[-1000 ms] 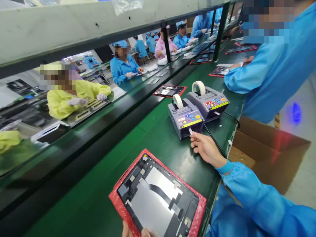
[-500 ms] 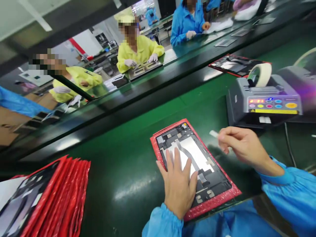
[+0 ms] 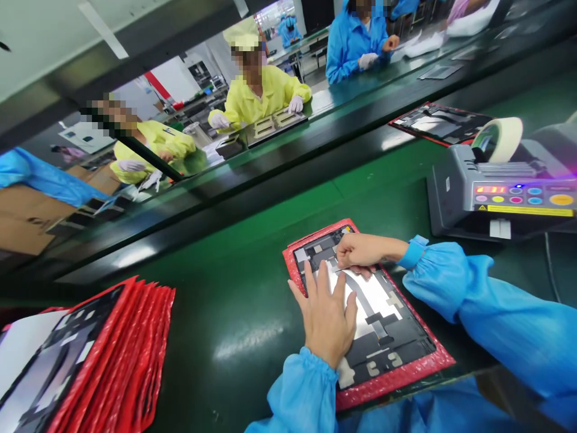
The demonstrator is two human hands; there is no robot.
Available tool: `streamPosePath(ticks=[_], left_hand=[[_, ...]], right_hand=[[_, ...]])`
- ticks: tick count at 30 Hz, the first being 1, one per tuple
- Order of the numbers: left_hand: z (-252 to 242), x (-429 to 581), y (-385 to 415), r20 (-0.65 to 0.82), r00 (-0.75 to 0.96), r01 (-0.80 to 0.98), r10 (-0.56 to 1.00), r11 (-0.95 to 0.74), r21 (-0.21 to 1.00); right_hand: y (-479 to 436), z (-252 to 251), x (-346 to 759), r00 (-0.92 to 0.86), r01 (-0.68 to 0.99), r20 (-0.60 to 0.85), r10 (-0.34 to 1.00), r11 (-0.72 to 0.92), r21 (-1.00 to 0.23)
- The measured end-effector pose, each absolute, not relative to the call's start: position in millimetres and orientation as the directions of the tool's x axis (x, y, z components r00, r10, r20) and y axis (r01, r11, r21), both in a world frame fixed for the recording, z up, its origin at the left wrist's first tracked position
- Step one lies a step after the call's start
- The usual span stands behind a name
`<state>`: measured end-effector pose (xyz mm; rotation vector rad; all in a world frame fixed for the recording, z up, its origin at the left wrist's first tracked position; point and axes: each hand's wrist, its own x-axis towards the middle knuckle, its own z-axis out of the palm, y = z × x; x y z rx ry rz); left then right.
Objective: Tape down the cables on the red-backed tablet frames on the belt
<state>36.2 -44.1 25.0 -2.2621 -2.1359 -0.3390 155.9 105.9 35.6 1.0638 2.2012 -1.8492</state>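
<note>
Red tray [image 3: 406, 377] lies on the green table [image 3: 234, 373], holding a dark tablet back [image 3: 396, 350]. The left hand [image 3: 324, 316] is spread flat on the tablet's shiny silver middle, and the right hand [image 3: 360, 251] curls at the tray's top corner, fingers close together, though nobody can tell if they pinch anything. A tape machine [image 3: 500, 198] sits right of the tray, and a pile of red trays [image 3: 112, 355] sits left of it.

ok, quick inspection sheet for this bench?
surface: green bench mat, glossy, glare near the front edge
job's things: black-and-silver panel lying flat on red backing; stack of red-edged panels at left
clutter: another panel beyond the tape dispenser
hands: left hand spread on the panel; right hand on its upper part, fingers curled
cables: black cable right of the dispenser
surroundings: gowned co-worker across the divider
</note>
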Motion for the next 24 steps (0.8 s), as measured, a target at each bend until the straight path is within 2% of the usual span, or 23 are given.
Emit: streamPosePath(ticks=[4, 7, 11, 13, 16, 21, 24], left_hand=[[25, 36, -41, 0.158, 0.079, 0.984, 0.984, -0.103, 0.148], [24, 33, -39, 0.139, 0.140, 0.974, 0.980, -0.162, 0.160], [23, 29, -40, 0.134, 0.178, 0.961, 0.975, -0.202, 0.190], [24, 28, -38, 0.125, 0.195, 0.957, 0.973, -0.217, 0.194], [27, 29, -30, 0.082, 0.258, 0.945, 0.963, -0.269, 0.188], [30, 27, -23, 0.018, 0.357, 0.911, 0.934, -0.353, 0.212], [20, 10, -29, 0.028, 0.324, 0.918, 0.946, -0.321, 0.234]], right_hand=[[103, 34, 152, -0.734, 0.577, -0.478, 0.483, 0.072, -0.813], [99, 31, 148, -0.667, 0.647, -0.477, 0.572, 0.128, -0.752], [95, 27, 153, -0.577, 0.680, -0.334, 0.746, 0.211, -0.702], [95, 24, 159, -0.564, 0.608, -0.300, 0.769, 0.141, -0.781], [96, 16, 162, -0.563, 0.416, -0.267, 0.782, -0.011, -0.909], [79, 12, 165, -0.396, 0.176, -0.120, 0.910, -0.053, -0.983], [55, 20, 201, -0.247, 0.044, -0.062, 0.967, -0.053, -0.998]])
